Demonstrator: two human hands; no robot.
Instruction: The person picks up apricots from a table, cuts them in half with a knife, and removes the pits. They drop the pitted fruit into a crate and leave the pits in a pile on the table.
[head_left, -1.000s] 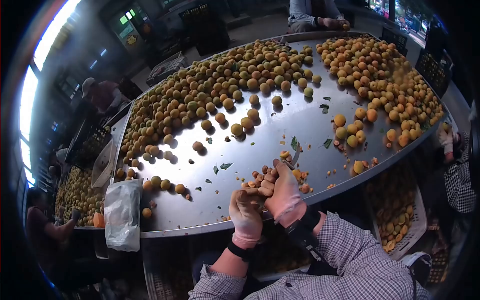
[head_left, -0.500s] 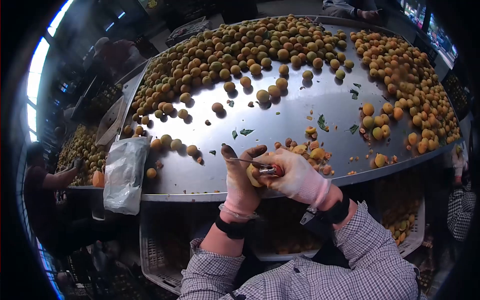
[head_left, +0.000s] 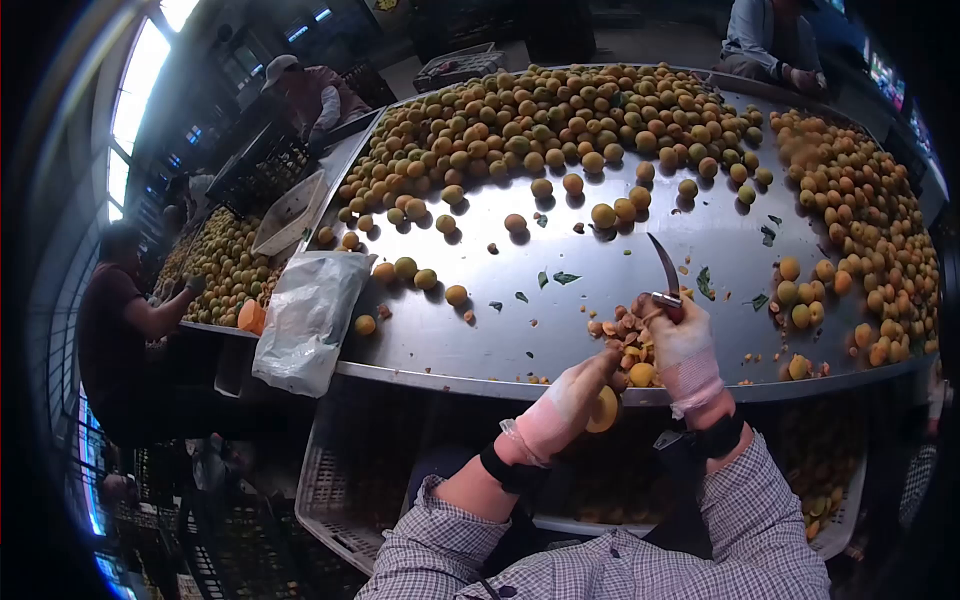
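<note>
My left hand [head_left: 565,405], in a pink glove, holds a cut apricot half [head_left: 603,409] just below the metal table's front edge [head_left: 480,380]. My right hand [head_left: 682,345], also gloved, grips a small curved knife [head_left: 664,268] with the blade pointing up and away over the table. Between the hands, at the table's rim, lies a small heap of pits and fruit scraps [head_left: 625,335]. A great mass of whole apricots [head_left: 540,115] covers the far half of the table.
A crumpled plastic bag [head_left: 308,320] hangs over the table's left front edge. White crates [head_left: 340,470] stand under the table. Another apricot pile [head_left: 860,220] runs along the right side. People work at the left [head_left: 120,320], far left [head_left: 305,90] and far end [head_left: 775,40].
The hands have come apart: the right one lifted the knife clear with its blade up, and the left one dropped below the table edge with a fruit half. The view shifted left.
</note>
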